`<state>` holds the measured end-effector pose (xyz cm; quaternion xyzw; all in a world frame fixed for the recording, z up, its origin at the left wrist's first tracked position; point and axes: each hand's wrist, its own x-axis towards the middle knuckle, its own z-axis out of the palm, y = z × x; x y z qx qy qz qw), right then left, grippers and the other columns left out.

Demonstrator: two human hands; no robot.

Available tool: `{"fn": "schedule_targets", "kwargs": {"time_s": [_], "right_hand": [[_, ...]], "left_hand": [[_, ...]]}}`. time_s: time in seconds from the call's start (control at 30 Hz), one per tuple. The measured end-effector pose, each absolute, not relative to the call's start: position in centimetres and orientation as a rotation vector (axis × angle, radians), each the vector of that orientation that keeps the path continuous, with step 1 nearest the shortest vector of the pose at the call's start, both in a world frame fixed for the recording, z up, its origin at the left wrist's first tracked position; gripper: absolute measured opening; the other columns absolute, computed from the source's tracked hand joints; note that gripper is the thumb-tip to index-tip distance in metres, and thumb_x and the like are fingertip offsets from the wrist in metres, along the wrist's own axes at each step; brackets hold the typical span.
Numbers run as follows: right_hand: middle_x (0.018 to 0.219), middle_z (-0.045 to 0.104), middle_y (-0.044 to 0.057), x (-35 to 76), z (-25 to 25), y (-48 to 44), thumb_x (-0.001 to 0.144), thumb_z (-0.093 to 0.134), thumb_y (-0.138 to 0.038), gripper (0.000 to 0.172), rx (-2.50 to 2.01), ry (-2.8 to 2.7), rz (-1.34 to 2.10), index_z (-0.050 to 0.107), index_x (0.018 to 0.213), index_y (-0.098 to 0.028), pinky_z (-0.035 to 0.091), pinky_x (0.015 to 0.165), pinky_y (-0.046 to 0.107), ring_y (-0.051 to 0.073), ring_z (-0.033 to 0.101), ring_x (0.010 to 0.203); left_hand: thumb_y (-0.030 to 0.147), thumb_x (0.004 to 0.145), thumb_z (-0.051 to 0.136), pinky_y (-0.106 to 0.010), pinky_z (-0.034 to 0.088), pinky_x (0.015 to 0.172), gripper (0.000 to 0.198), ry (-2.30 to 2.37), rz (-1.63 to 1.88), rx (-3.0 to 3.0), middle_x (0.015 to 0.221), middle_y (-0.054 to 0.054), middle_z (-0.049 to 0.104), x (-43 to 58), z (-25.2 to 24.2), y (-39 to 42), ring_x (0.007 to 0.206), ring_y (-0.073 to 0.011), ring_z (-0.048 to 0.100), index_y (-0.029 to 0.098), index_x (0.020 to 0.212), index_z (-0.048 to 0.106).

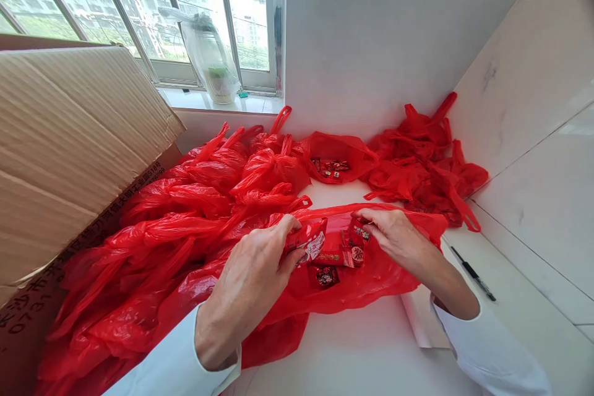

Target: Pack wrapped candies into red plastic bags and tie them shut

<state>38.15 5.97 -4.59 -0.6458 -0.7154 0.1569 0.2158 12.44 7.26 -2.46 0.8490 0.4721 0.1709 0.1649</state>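
Note:
A red plastic bag (385, 278) lies spread open on the white surface, with several small red packets inside. Over its left part, my left hand (255, 278) pinches a red snack packet (313, 242) with white print between thumb and fingers. At the far right side of the opening, my right hand (394, 235) has its fingers closed on a smaller dark red packet (358, 232). Below the hands, a long red packet (330, 258) and a dark wrapped packet (323, 276) rest in the bag. My right fingertips are partly hidden.
Several tied red bags (199, 185) are heaped on the left beside a cardboard box (78, 148). Another open bag (341, 142) holding packets stands behind. Crumpled red bags (417, 161) lie back right. A black pen (473, 273) and paper (424, 318) are at right; a bagged cup (218, 74) stands on the sill.

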Motion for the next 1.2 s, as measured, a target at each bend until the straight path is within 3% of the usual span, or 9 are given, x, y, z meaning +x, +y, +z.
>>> {"fn": "schedule_targets", "kwargs": {"time_s": [0.17, 0.5, 0.73, 0.93, 1.2], "right_hand": [[0.101, 0.073, 0.006, 38.0, -4.8, 6.1, 0.084, 0.042, -0.009, 0.032, -1.760, -2.007, 0.441, 0.068, 0.098, -0.021, 0.047, 0.084, 0.031, 0.022, 0.066, 0.098], [0.061, 0.065, -0.001, 35.6, -6.5, 6.2, 0.078, 0.037, -0.004, 0.026, -1.665, -2.106, 0.624, 0.055, 0.074, -0.021, 0.043, 0.060, 0.023, 0.014, 0.062, 0.058], [0.069, 0.063, 0.002, 36.4, -6.0, 6.2, 0.078, 0.036, -0.006, 0.022, -1.759, -2.105, 0.473, 0.053, 0.073, -0.021, 0.038, 0.060, 0.026, 0.016, 0.057, 0.063], [0.064, 0.057, -0.001, 37.8, -5.0, 5.4, 0.074, 0.037, -0.005, 0.023, -1.795, -2.169, 0.483, 0.053, 0.069, -0.021, 0.034, 0.055, 0.025, 0.014, 0.049, 0.057], [0.067, 0.060, 0.000, 38.8, -4.1, 5.1, 0.075, 0.040, -0.007, 0.028, -1.776, -2.254, 0.548, 0.062, 0.073, -0.023, 0.037, 0.056, 0.026, 0.016, 0.051, 0.061]], "left_hand": [[0.022, 0.092, 0.057, -0.032, 0.040, 0.072, 0.015, 1.330, 0.496, 2.400, 0.095, -0.002, 0.066, 12.5, -2.5, 7.3, 0.083, -0.0227, 0.061, 0.023, 0.105, 0.049], [0.020, 0.091, 0.057, -0.033, 0.041, 0.071, 0.012, 1.332, 0.500, 2.393, 0.088, 0.001, 0.067, 12.6, -2.2, 7.3, 0.079, -0.0225, 0.064, 0.023, 0.100, 0.050], [0.021, 0.091, 0.059, -0.034, 0.042, 0.072, 0.016, 1.369, 0.454, 2.417, 0.091, 0.000, 0.067, 12.4, -2.3, 7.2, 0.081, -0.0242, 0.063, 0.024, 0.104, 0.051], [0.021, 0.091, 0.058, -0.034, 0.042, 0.071, 0.012, 1.344, 0.466, 2.394, 0.093, 0.000, 0.068, 12.6, -2.0, 7.3, 0.082, -0.0241, 0.065, 0.024, 0.100, 0.051], [0.019, 0.091, 0.058, -0.032, 0.042, 0.071, 0.013, 1.302, 0.509, 2.413, 0.095, 0.000, 0.069, 12.7, -2.3, 7.3, 0.082, -0.0223, 0.064, 0.023, 0.100, 0.051]]}}
